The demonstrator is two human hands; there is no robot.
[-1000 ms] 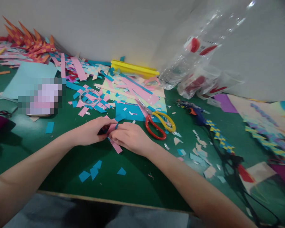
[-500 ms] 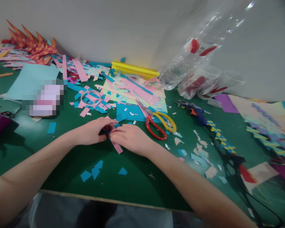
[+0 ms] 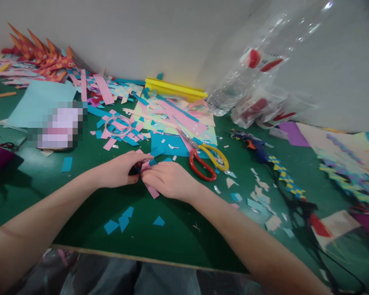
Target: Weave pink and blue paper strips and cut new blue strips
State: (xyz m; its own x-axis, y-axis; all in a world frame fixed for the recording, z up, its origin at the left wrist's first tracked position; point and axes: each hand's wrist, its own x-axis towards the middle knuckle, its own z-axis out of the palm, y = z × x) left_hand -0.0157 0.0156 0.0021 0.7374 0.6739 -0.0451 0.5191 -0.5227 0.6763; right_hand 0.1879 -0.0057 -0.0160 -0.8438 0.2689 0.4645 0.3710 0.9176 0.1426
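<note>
Pink and blue paper strips are crossed together between my two hands, just over the green table. My left hand is closed on them from the left, thumb and fingers pinching. From the other side my right hand pinches the same strips, its fingers curled. A pink end sticks out below the fingers, and a blue end shows above. How the strips interlace is hidden by my fingers. Scissors with one red and one yellow handle lie just beyond my right hand, blades pointing away.
Paper scraps lie near the front edge. A roll of clear tape rests on woven pieces behind my left hand. Plastic bottles and cups lean at the wall. Woven strips lie right; a pixelated object is left.
Both hands stay in nearly the same place. More of the pink strip and a folded blue piece now show between my fingertips.
</note>
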